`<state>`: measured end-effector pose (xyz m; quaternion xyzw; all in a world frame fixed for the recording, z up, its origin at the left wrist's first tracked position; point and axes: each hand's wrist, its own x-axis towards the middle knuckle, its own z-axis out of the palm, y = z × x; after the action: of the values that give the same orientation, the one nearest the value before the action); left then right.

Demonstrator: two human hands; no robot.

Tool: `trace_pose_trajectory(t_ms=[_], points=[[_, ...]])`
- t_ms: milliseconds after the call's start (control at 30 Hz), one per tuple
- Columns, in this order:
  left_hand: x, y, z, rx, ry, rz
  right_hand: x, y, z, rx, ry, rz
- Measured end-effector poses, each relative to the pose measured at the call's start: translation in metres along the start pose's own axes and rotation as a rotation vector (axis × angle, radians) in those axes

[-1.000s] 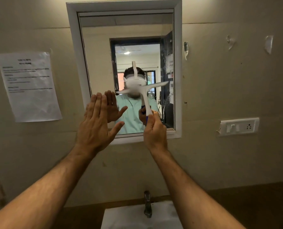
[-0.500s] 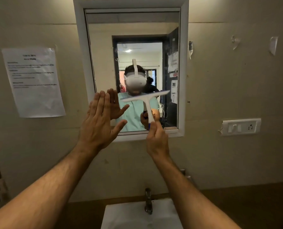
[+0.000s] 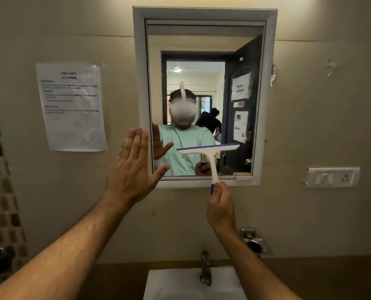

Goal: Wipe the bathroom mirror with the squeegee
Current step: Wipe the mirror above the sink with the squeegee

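a creased paper notice [image 3: 72, 107] is taped to the smooth beige wall. the left hand [image 3: 133, 167] is flat and open, fingers straight and together, raised at the left edge of the mirror [image 3: 204, 35], a glossy pane in a white frame. the squeegee [image 3: 209, 155], white plastic with a blue edge, lies low on the glass: blade nearly level, tilted up to the right, handle running down. the right hand [image 3: 220, 207] pinches its blue end. right of it sits a white switch plate [image 3: 332, 177].
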<state>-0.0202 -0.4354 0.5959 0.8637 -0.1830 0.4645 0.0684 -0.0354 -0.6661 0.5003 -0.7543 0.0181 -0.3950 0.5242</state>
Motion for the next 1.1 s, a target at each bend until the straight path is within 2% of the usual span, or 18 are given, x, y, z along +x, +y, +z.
trace_pose_trajectory(t_ms=[133, 233, 500, 700, 800, 1100], points=[[0.001, -0.011, 0.001, -0.012, -0.008, -0.022, 0.021, -0.038, 0.007, -0.026, 0.053, -0.116], [0.002, -0.011, 0.001, -0.029, 0.01, -0.015, 0.038, -0.054, 0.013, -0.057, 0.075, -0.069], [0.0, -0.005, 0.001, -0.043, 0.013, 0.037, -0.014, -0.002, 0.012, -0.06, 0.014, 0.029], [0.008, 0.015, 0.008, -0.07, 0.012, 0.05, 0.021, -0.039, 0.001, -0.039, 0.036, -0.073], [0.012, 0.028, 0.013, -0.076, 0.03, 0.04, 0.039, -0.051, -0.001, -0.02, 0.022, -0.061], [0.002, 0.047, 0.026, -0.08, 0.008, 0.005, -0.014, 0.027, -0.019, 0.001, -0.085, 0.033]])
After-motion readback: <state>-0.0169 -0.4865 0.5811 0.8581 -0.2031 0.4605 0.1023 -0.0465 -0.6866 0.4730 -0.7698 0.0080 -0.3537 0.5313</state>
